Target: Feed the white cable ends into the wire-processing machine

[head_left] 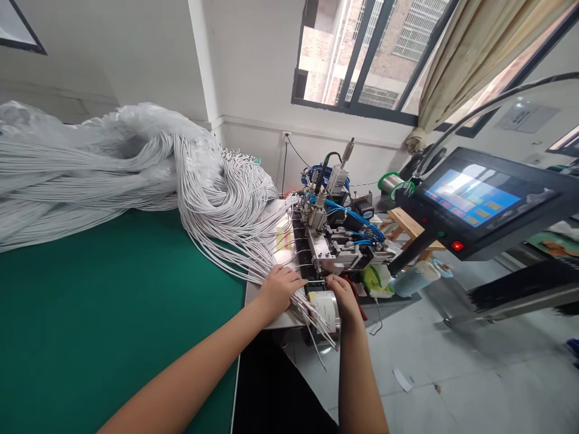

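Note:
My left hand (280, 292) rests on a bundle of white cables (226, 241), its thumb and fingers closed on a single cable (315, 281) that crosses the machine's front edge. At the far end of that cable my right hand (342, 294) pinches with thumb and forefinger; the small tip between them is mostly hidden. Loose cable ends (323, 325) with reddish tips hang below my left hand. Just beyond both hands stands a wire-processing machine (335, 235) with metal cylinders and blue air hoses. Several cables lie across its black feed track (301, 241).
A green-topped table (113, 325) spreads to the left, with a large plastic-wrapped cable pile (90, 163) along its back. On the right, a touchscreen panel (479, 193) hangs on an arm near a wire spool (395, 185). A round motor-like cylinder (328, 310) sits below my hands.

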Tool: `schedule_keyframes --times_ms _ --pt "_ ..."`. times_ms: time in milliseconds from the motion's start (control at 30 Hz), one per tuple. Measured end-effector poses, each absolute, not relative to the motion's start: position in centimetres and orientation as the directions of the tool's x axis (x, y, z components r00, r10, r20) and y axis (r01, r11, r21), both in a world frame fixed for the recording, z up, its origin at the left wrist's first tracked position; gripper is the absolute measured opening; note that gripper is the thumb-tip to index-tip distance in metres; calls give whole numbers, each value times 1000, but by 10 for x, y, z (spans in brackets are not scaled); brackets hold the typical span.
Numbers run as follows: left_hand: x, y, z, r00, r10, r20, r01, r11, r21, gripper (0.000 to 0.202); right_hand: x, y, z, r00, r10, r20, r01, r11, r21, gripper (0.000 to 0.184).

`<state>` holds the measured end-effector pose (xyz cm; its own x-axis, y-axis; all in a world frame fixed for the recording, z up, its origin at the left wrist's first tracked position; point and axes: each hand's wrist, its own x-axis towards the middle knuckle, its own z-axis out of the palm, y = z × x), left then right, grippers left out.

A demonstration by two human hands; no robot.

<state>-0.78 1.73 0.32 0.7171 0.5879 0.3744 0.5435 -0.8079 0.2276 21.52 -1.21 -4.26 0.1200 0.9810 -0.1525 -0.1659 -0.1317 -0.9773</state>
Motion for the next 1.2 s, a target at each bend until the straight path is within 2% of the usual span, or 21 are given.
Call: schedule_keyframes --times_ms 100,267,567,800,933,1100,1200 --pt "-8 17 3 706 586 397 541 -809 231 46 214 -17 -42 156 979 -134 -127 -114 -985 38" --pt "-8 16 2 696 589 410 548 -805 227 43 218 -26 -42 235 971 -43 79 -63 -995 42" --pt "-8 15 0 678 594 434 556 -800 227 41 220 -41 -13 301 944 137 417 -1 -909 42" --pt "-6 16 -9 604 566 561 588 -792 166 41 215 -51 5 273 949 156 490 2 -872 38" --pt "-6 15 -6 595 610 523 615 -765 192 37 210 -55 12 225 956 190 518 48 -854 36" --pt "-6 14 1 625 647 437 634 -747 199 54 207 -57 18 248 944 217 539 51 -840 35" --pt "-6 14 3 611 677 412 660 -722 208 39 206 -58 20 245 945 215 542 50 -839 36"
